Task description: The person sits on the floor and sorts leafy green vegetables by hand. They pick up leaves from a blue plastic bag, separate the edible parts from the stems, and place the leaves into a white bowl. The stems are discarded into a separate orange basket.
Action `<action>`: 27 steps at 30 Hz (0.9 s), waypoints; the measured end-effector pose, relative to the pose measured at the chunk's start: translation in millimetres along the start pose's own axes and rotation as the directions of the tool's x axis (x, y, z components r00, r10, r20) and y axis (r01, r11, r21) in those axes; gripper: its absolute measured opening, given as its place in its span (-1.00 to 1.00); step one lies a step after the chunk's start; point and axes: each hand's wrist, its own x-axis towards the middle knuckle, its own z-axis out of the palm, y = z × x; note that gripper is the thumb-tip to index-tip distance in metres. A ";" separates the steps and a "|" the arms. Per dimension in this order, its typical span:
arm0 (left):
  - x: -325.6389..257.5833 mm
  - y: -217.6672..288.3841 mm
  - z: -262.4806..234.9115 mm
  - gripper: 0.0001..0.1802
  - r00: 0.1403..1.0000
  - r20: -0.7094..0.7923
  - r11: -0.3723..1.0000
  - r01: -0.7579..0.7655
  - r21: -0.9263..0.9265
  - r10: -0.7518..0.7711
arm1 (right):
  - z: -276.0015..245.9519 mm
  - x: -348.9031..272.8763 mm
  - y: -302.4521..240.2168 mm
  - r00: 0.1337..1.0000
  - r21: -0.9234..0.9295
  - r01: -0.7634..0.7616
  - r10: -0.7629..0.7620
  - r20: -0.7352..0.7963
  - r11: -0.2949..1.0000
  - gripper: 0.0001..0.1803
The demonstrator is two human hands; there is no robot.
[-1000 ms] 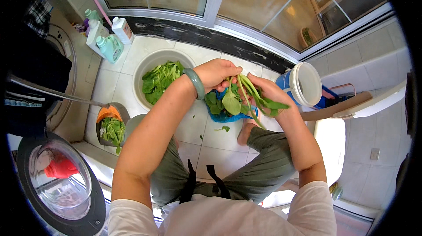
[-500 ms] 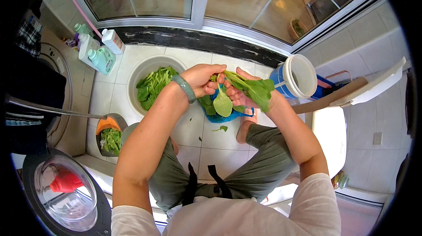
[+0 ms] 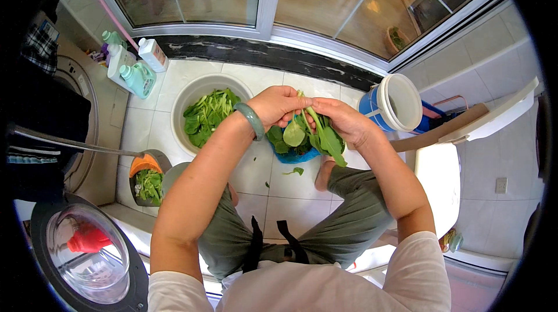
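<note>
My left hand (image 3: 276, 106), with a green bangle on its wrist, pinches stems at the top of a bunch of leafy greens (image 3: 329, 138). The fingertips of my right hand (image 3: 343, 119) meet it there, closed on the same stems, and the leaves hang down below. One paler round leaf (image 3: 294, 133) dangles under the left fingers. Beneath both hands, a blue plastic bag (image 3: 308, 155) with more greens lies on the floor between my feet. Left of them stands a pale round basin (image 3: 178, 98) full of green leaves.
A dustpan (image 3: 165, 161) with an orange comb edge holds leaf scraps. Bottles (image 3: 139, 81) stand beside the washing machine (image 3: 107, 120), whose round door (image 3: 87, 254) hangs wide. A blue-and-white bucket (image 3: 401, 105) is at the right. A loose leaf (image 3: 295, 170) lies on the tiles.
My right hand has turned over from palm up to back up, its fingertips now meeting the left hand's. The bunch of greens has swung from pointing right to hanging down.
</note>
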 end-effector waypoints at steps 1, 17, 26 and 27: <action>-0.3 -0.5 0.6 -0.80 0.999 -0.029 0.998 -0.026 0.057 0.028 | 0.9 0.4 0.1 1.000 0.007 0.000 0.000 -0.002 1.000 -0.77; -16.7 6.1 -8.1 -0.82 0.991 0.074 0.946 0.081 0.312 -0.110 | -0.7 -8.1 -3.9 0.995 -0.605 0.095 -0.100 0.026 0.791 -0.82; -1.7 -8.4 -6.2 -0.81 0.994 -0.026 0.880 -0.086 0.468 0.111 | 8.2 -10.3 0.8 0.944 -0.890 0.164 -0.331 0.016 0.425 -0.81; 0.5 -11.1 -7.7 -0.81 0.990 -0.013 0.872 -0.115 0.476 0.138 | 10.1 -9.9 1.0 0.935 -0.896 0.184 -0.354 0.032 0.405 -0.81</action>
